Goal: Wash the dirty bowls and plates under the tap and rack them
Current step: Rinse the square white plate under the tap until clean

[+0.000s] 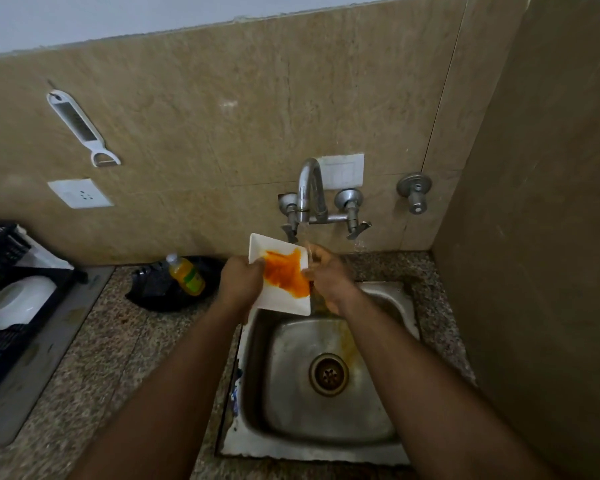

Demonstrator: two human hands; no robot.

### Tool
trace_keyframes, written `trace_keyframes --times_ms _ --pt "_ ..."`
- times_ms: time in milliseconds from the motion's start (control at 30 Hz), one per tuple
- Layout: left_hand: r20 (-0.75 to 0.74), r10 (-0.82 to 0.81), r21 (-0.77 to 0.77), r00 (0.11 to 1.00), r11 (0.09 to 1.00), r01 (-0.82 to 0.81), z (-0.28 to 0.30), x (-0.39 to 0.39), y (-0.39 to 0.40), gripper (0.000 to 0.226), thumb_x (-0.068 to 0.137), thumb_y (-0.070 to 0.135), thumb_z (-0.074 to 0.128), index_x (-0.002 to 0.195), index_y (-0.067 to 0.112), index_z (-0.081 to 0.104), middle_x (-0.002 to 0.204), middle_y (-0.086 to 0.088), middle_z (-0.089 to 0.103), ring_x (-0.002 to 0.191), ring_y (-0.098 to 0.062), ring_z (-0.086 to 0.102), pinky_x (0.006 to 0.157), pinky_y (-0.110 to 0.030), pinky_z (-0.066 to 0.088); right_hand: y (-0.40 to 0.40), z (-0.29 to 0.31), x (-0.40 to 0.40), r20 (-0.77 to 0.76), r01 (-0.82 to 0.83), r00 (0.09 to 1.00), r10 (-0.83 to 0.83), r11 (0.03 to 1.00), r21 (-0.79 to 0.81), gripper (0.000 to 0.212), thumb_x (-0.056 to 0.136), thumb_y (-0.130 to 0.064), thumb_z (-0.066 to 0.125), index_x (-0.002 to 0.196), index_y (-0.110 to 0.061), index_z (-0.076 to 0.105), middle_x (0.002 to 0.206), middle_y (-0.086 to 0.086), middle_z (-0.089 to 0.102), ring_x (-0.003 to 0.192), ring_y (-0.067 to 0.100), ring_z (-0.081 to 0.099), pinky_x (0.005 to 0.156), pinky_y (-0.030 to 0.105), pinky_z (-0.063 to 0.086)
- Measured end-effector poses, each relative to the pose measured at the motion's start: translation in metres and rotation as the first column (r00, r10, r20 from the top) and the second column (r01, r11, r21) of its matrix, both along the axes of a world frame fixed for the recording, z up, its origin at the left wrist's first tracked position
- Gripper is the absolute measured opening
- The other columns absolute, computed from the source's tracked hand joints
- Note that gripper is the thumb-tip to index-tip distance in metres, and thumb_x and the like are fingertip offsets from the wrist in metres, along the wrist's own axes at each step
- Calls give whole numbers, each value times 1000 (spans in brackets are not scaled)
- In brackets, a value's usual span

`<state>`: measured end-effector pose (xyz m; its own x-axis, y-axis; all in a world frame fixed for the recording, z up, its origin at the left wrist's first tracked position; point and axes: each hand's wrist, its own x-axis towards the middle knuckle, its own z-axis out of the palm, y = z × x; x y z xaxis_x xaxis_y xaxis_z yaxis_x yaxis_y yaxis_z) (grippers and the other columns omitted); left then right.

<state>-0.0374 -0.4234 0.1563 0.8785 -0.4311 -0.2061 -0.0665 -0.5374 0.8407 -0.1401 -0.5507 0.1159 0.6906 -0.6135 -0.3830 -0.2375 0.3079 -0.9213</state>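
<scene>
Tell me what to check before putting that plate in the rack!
1. Orange stain on square plate gone: not ok, still smeared.
2. Tap running: ok, water is flowing.
3. Left hand holding the plate firmly: ok, it grips the edge.
4. Right hand rubbing the stain: cannot tell, it sits at the plate's right edge under the stream.
5. Room in rack: cannot tell, one white bowl shows.

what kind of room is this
Most likely a small home kitchen: a steel sink set in a granite counter under a wall tap, a peeler hanging on the tiled wall, and a dish rack holding a white bowl.
</scene>
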Motion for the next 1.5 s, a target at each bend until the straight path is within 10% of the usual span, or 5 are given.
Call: trace_keyframes --times_ms 533,700,900,1167,1500 --pt "52 100 -88 994 992 -95 -7 -14 -5 31 99 23 58 116 1 71 106 -15 74 96 -29 71 89 -51 60 10 0 4 -27 46 998 -49 995 -86 36 104 -30 53 139 -28 62 126 0 70 112 22 66 100 49 55" --pt "109 169 -96 979 983 -159 1 -3 0 30 99 23 59 113 -1 71 99 -11 72 93 -29 70 85 -45 60 1 1 -16 146 -336 934 326 940 51 68 95 6 56 150 -33 46 129 3 67 118 27 66 88 45 61" --pt "155 143 -117 978 985 -126 2 -13 -9 29 101 22 57 113 0 71 101 -14 73 92 -28 71 84 -43 60 16 10 -4 22 -50 998 51 998 -35 39 105 -23 51 142 -33 55 99 7 76 69 29 75 46 32 49" --pt "202 198 -182 959 970 -162 -8 -17 -8 32 104 23 56 107 -5 73 92 -11 71 89 -29 69 76 -36 54 8 4 -18 129 -181 976 176 983 24 62 98 -3 56 149 -38 45 116 9 72 80 30 74 52 33 51" --pt "-171 225 -289 959 920 -267 -23 -16 -13 32 101 34 59 112 6 71 102 -11 75 93 -29 74 87 -56 61 6 -5 -28 98 -177 978 186 980 -90 61 93 -2 62 147 -29 50 109 11 74 85 27 72 61 38 56"
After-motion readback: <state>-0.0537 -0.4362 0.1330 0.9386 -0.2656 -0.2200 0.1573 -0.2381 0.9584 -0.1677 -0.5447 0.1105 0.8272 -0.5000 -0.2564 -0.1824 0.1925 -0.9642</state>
